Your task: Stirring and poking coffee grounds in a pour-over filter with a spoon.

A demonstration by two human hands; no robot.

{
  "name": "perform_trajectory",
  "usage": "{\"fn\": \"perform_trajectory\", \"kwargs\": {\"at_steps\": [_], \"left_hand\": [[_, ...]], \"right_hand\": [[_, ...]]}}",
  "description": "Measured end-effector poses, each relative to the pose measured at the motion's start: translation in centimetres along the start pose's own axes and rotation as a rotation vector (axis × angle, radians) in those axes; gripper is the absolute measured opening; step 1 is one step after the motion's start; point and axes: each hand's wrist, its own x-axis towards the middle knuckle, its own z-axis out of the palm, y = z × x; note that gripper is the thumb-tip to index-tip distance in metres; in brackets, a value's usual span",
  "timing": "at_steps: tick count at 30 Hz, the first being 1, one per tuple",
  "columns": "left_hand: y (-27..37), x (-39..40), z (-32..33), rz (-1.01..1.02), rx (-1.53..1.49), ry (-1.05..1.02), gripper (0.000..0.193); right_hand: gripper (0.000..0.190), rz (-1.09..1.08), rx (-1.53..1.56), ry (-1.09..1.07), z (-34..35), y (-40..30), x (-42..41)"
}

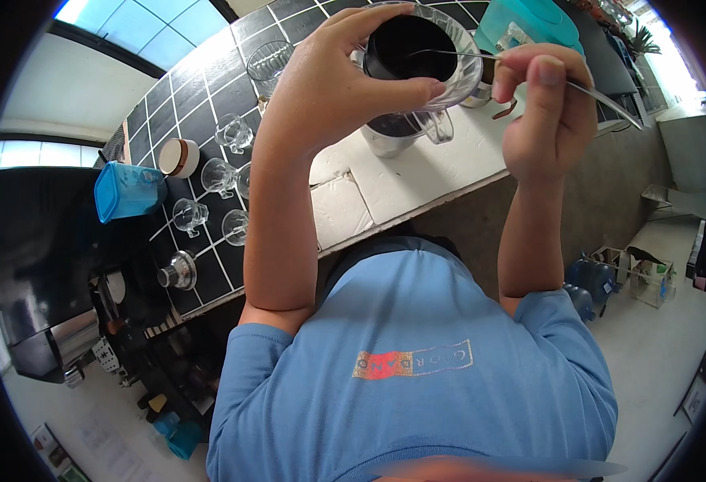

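My left hand (329, 90) grips a black cup (413, 39), tilted so that its dark inside faces me. The cup is held over a clear ribbed coffee dripper (468, 66) with a clear handle. In my right hand (546, 120) is a thin metal spoon (612, 103), and its far end reaches into the mouth of the cup. What the cup contains is too dark to make out. Below the dripper stands a pale vessel (386, 144) with a dark top, on the white part of the counter (413, 181). My left hand partly hides the dripper.
Several small glass mugs (189, 215) stand on the black tiled counter (208, 265) at left, near a metal shaker top (178, 271), a round lidded jar (178, 158) and a blue-lidded container (129, 191). A ribbed glass (268, 60) is behind my left wrist. A teal container (531, 27) stands at back right.
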Motion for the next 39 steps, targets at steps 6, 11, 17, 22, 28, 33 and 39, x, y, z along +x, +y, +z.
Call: {"fn": "perform_trajectory", "kwargs": {"at_steps": [6, 11, 17, 22, 28, 33, 39], "left_hand": [[0.0, 0.0, 0.0, 0.004, 0.016, 0.001, 0.086], [0.0, -0.2, 0.0, 0.022, 0.075, 0.028, 0.086], [-0.5, -0.1, 0.0, 0.016, 0.029, 0.018, 0.087], [-0.6, 0.2, 0.1, 0.024, -0.004, 0.010, 0.087], [-0.9, 0.0, 0.2, 0.044, 0.012, 0.018, 0.086], [0.3, 0.3, -0.6, -0.052, -0.104, -0.061, 0.087], [-2.1, 0.6, 0.2, 0.035, -0.076, 0.005, 0.086]], "right_hand": [[0.029, 0.007, 0.018, 0.021, 0.3, 0.0, -0.2], [0.030, 0.059, -0.009, -0.014, 0.6, -0.2, -0.3], [0.030, 0.030, 0.074, 0.026, 1.0, 0.3, -0.3], [0.031, 0.054, 0.042, -0.032, 1.0, 0.4, -0.2], [0.033, 0.057, 0.039, 0.017, 0.9, 0.2, -0.4], [0.033, 0.102, -0.001, -0.002, 0.4, -0.1, -0.9], [0.033, 0.020, 0.049, -0.070, 0.6, 0.7, -0.6]]}}
